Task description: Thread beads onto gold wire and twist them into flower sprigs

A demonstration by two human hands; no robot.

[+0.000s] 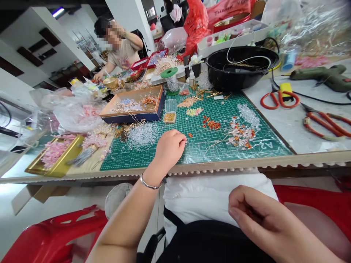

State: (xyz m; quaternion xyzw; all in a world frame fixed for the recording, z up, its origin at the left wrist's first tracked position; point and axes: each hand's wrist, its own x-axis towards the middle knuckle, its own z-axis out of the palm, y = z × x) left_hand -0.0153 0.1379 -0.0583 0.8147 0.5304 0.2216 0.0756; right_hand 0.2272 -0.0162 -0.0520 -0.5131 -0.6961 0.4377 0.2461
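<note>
My left hand (170, 148) is over the front of the green cutting mat (175, 160), its thumb and fingertips pinched together. A tiny glint shows at the fingertips, too small to name. Just beyond them lies a small orange bead piece (190, 135). My right hand (263, 215) is above my lap, fingers curled in and thumb against the index finger; whatever it holds, if anything, is hidden. Orange bead pieces (211, 123) form a small pile on the mat. Right of it are clear-and-orange beaded sprays (241, 134) with thin wires, and clear beads (249, 116). More clear beads (142, 135) lie to the left.
A shallow box (131, 117) of beaded pieces and a green spool (172, 83) stand farther back. Behind the mat is a black basin (241, 69). Scissors (279, 100), pliers (326, 122) and a glue gun (320, 76) lie right. Another person (123, 51) sits across.
</note>
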